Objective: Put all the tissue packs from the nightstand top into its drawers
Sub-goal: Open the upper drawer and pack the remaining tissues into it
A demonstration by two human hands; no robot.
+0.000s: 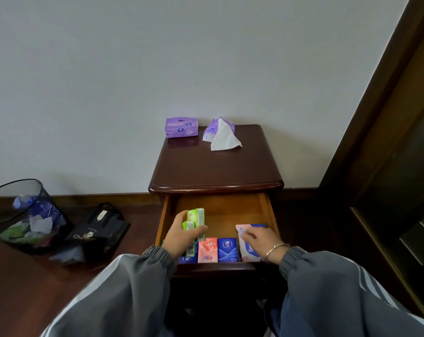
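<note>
Tissue packs are split between two places as I watch through the head camera: two purple ones sit at the back of the nightstand's [216, 171] top surface, a closed purple pack [181, 127] on the left and an opened purple pack [218, 129] just to its right with a white sheet hanging out, while the rest already lie in the open top drawer [220, 210]. My left hand [181, 237] is curled around a small stack of green packs [195, 221], fingers wrapped over their sides, holding them upright just above the drawer's left front corner. My right hand [259, 235] lies flat, fingers spread, on a pink-and-white pack [248, 249] against the right wall. To finish this step well I would lower the green ones beside the pink pack [207, 249] and seat them tight to the left wall, keeping the row standing so room remains behind for the bulkier purple pair. Counting the drawer's front row: one pink, one blue pack [227, 249] fully shown, another blue one partly hidden under my left wrist, and the pink-and-white one. The green stack looks like two or three, though my fingers cover too much to be sure.
</note>
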